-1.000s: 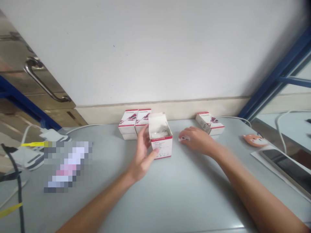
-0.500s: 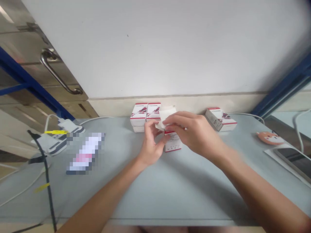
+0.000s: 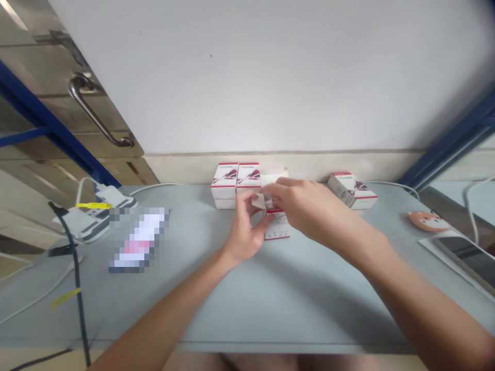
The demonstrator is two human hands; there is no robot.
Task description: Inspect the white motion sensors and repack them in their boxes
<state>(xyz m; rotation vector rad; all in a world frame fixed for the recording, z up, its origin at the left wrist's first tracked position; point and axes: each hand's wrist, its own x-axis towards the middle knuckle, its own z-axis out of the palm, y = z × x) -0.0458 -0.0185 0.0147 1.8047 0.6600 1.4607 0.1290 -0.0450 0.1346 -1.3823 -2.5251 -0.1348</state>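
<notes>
An open white box with a red band (image 3: 277,229) stands near the back of the grey table (image 3: 247,304). My left hand (image 3: 244,232) curls round its left side, fingers closed on it. My right hand (image 3: 305,208) reaches over the box from the right, its fingertips pinched on a small white piece (image 3: 258,201) above the box's opening. Two shut boxes of the same kind (image 3: 235,178) stand just behind, against the wall.
Another red and white box (image 3: 351,190) lies at the back right. An orange animal-shaped item (image 3: 427,220) and a dark tablet (image 3: 469,257) sit at the right edge. A white power strip with cables (image 3: 95,219) and a blurred-out object (image 3: 139,239) lie at the left.
My right hand picked a small white piece off the table right of the box and carried it over the opening. The left hand stayed on the box. The camera shifted slightly.
</notes>
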